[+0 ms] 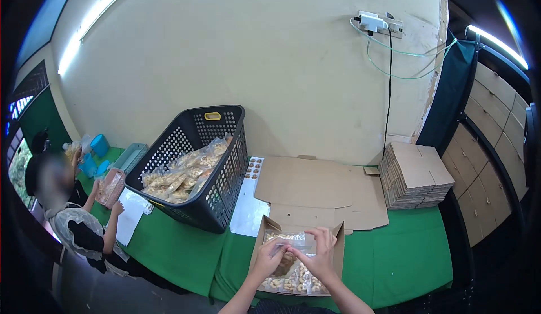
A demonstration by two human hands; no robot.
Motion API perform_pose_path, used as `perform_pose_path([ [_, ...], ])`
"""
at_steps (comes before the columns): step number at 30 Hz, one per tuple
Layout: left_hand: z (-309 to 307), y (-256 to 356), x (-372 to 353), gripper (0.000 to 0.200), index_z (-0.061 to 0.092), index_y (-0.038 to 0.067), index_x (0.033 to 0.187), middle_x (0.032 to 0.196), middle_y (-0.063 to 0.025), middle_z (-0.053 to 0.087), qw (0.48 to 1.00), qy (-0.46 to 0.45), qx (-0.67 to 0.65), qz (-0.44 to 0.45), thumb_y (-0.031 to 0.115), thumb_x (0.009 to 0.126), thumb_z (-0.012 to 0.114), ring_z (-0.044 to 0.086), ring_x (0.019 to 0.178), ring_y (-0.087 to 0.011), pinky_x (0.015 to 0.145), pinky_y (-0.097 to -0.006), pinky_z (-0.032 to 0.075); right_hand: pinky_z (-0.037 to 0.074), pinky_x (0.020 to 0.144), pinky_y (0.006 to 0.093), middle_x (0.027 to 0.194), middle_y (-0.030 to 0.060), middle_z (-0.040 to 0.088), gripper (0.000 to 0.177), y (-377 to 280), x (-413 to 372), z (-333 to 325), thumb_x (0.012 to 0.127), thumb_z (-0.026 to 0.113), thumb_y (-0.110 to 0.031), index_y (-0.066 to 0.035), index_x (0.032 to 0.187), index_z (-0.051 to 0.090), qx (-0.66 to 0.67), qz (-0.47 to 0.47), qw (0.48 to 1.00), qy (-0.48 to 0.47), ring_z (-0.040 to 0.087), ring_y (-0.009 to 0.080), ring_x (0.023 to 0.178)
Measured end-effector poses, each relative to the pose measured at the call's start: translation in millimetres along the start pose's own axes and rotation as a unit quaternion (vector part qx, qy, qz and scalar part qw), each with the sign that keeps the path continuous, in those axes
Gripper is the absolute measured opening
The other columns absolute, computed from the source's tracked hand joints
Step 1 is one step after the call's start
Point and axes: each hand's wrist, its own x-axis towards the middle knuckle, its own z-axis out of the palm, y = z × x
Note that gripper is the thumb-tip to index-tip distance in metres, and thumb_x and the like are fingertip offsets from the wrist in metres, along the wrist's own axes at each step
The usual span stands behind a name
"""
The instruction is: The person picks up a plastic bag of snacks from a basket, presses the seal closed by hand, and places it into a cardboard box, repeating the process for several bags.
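My left hand (269, 261) and my right hand (320, 256) pinch a clear plastic packet (294, 245) between their fingertips, thumbs close together. The packet hangs over an open cardboard box (339, 249) just in front of me. What is inside the held packet is hard to make out. Clear packets of cashew nuts (301, 283) line the near part of the box, and more packets show at its far end. My hands hide much of the middle, where a brown patch shows.
A black perforated basket (217, 217) of filled packets (189, 178) stands left. Behind the box lies a flat cardboard piece (321, 184), beside a sticker sheet (248, 204). Folded cartons (417, 178) are stacked right. Far left, a person (79, 229) handles a pink basket (110, 187).
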Motion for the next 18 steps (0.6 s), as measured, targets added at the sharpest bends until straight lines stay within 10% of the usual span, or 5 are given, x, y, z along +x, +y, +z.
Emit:
perform_pose_path([
  [5,-6.1,-7.1,2.2,0.012,0.059,0.002,0.079,0.073,-0.0094,0.06,0.993,0.049,0.084,0.072,0.014,0.08,0.058,0.057,0.071,-0.0246,0.064,-0.0307,0.043,0.04,0.061,0.0329,0.073,0.0092,0.051,0.019,7.2,6.1,3.8,0.073,0.065,-0.017,-0.002,0.077,0.055,0.153,0.016,0.966,-0.21,0.053,0.0232,0.069],
  [9,-3.1,3.8,-3.1,0.016,0.06,0.005,0.073,0.063,-0.0068,0.059,0.968,0.216,0.114,0.052,0.017,0.082,0.056,0.052,0.063,-0.0229,0.063,-0.0326,0.041,0.043,0.051,0.0347,0.07,0.0107,0.047,0.017,-19.0,9.7,6.3,0.074,0.06,-0.012,-0.002,0.07,0.048,0.111,-0.081,0.977,-0.16,0.052,0.0273,0.06],
  [18,-27.4,5.3,-1.3,0.032,0.052,0.0,0.063,0.053,-0.0052,0.049,0.94,0.264,0.175,0.126,0.017,0.089,0.044,0.047,0.051,-0.0152,0.05,-0.0283,0.037,0.042,0.053,0.035,0.069,0.0114,0.046,0.015,-33.3,-4.6,10.1,0.073,0.058,-0.009,0.0,0.07,0.047,0.179,-0.065,0.966,-0.175,0.05,0.0275,0.058],
])
